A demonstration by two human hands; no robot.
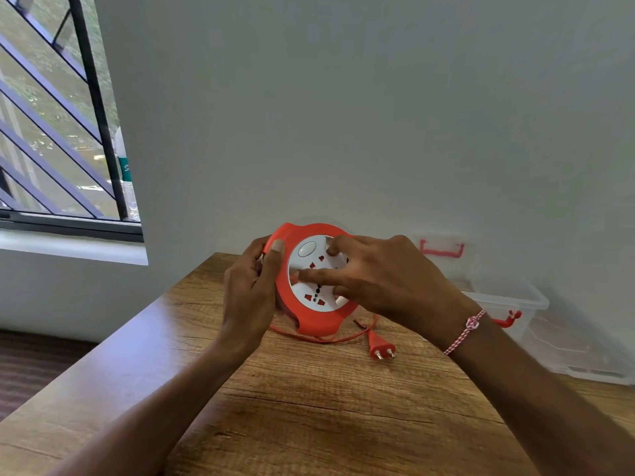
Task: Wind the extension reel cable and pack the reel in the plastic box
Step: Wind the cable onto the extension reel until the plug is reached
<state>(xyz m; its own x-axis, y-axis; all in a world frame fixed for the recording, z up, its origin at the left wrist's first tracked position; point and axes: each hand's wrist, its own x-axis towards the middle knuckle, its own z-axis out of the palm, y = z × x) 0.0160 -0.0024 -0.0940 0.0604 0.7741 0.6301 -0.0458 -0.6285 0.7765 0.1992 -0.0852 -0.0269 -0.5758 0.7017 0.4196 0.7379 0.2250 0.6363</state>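
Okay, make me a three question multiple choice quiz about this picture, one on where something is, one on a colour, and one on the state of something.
1. Where does the plug lie?
A. on the wooden table, below the reel
B. inside the plastic box
C. on the window sill

2. What colour is the reel around its white socket face?
A. blue
B. orange-red
C. black

3. What is the state of the plastic box?
A. shut with the lid on
C. open, with nothing visible inside
B. open, with the reel packed inside

Answers:
1. A: the plug rests on the tabletop at the end of a loose loop of cable.
2. B: the outer ring is orange-red.
3. C: the box stands open at the right by the wall, while the left hand and right hand hold the reel above the table.
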